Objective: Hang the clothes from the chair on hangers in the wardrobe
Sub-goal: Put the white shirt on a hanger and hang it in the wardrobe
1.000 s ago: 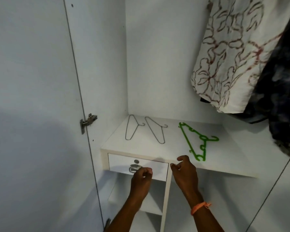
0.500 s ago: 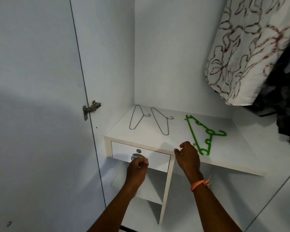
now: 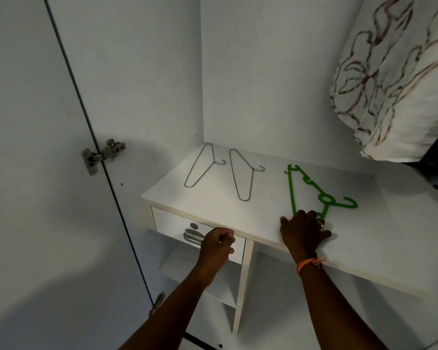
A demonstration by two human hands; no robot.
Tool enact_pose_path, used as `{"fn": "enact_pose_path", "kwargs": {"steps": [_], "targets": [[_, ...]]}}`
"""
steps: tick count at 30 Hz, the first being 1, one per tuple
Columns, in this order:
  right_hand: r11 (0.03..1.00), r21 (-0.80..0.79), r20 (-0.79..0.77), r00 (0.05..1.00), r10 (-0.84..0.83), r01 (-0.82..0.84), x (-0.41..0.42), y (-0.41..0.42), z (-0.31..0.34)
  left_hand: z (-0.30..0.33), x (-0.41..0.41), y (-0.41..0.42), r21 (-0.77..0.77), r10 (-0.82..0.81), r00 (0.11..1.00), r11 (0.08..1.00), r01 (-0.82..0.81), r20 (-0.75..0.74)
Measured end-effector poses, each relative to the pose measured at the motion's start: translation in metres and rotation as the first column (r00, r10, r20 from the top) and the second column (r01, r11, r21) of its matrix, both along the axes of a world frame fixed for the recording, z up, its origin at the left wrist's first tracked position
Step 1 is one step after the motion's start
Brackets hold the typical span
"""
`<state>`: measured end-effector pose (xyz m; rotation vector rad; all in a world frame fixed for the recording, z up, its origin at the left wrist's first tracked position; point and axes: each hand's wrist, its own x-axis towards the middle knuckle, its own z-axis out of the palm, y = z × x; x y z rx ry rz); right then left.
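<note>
White wardrobe shelf [image 3: 213, 205] bears two wire hangers [image 3: 243, 178] and a green hanger [image 3: 292, 190]. Right hand [image 3: 302, 232] reaches its near end — grasp unclear; left hand [image 3: 216, 246] is clenched by the drawer handle [image 3: 192, 236]. One patterned garment [image 3: 390, 92] hangs already — the chair's clothes are out of view.

White panels [image 3: 263, 72] all round (dimly lit), metal door hinge [image 3: 103, 155].
</note>
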<state>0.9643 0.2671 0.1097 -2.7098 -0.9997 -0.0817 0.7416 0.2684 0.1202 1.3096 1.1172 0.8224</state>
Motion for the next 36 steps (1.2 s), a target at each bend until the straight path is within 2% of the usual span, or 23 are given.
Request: {"fn": "enact_pose_path", "kwargs": {"steps": [5, 9, 16, 21, 26, 28, 31, 33, 36], "targets": [[1.0, -0.015, 0.023, 1.0, -0.02, 0.021, 0.0, 0.014, 0.002, -0.006, 0.01, 0.007, 0.003, 0.043, 0.998, 0.999, -0.043, -0.037], [0.973, -0.064, 0.097, 0.969, 0.225, -0.22, -0.013, 0.04, 0.004, -0.006, 0.012, 0.011, 0.025, 0.069, 0.995, 0.997, -0.068, -0.066], [0.989, -0.037, 0.058, 0.988, 0.147, -0.145, 0.028, 0.063, -0.001, -0.018, -0.01, 0.018, 0.007, 0.155, 0.983, 0.988, -0.155, -0.094], [0.983, 0.135, -0.008, 0.992, 0.127, -0.124, 0.039, 0.054, 0.0, -0.028, -0.007, 0.016, -0.005, 0.167, 0.98, 0.986, -0.168, -0.107], [0.951, 0.278, -0.275, 0.937, 0.215, -0.136, 0.047, 0.043, 0.014, -0.018, 0.012, 0.012, 0.028, 0.122, 0.988, 0.992, -0.119, -0.096], [0.947, 0.296, -0.312, 0.925, 0.216, -0.122, 0.04, 0.037, 0.018, -0.012, 0.021, 0.008, 0.046, 0.092, 0.993, 0.995, -0.089, -0.079], [0.912, 0.409, -0.389, 0.899, 0.202, -0.029, 0.007, 0.026, 0.026, -0.003, 0.029, 0.005, 0.017, 0.032, 0.997, 0.999, -0.031, -0.065], [0.863, 0.503, -0.398, 0.877, 0.27, -0.037, -0.029, 0.018, 0.032, 0.004, 0.027, 0.004, 0.006, 0.025, 0.999, 1.0, -0.025, -0.032], [0.761, 0.618, -0.336, 0.809, 0.483, -0.198, -0.098, -0.002, 0.037, 0.023, 0.015, 0.008, 0.004, 0.101, 0.993, 0.995, -0.101, 0.062]]}}
